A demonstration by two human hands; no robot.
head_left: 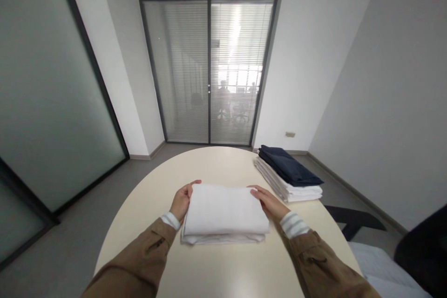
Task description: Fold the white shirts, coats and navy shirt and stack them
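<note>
A folded white cloth (226, 212) lies in front of me on the round table, several layers thick along its near edge. My left hand (182, 200) grips its far left corner, with the fingers curled around the edge. At the far right corner, my right hand (267, 199) pinches the cloth, thumb on top and fingers partly hidden beneath. What kind of cloth it is, I cannot make out.
On the cream round table (146, 209), a stack of folded white cloths (296, 193) at the back right carries a folded navy cloth (288, 165). A black chair (424, 251) stands at the right, beside something pale (384, 270). Glass doors (209, 70) with blinds are behind.
</note>
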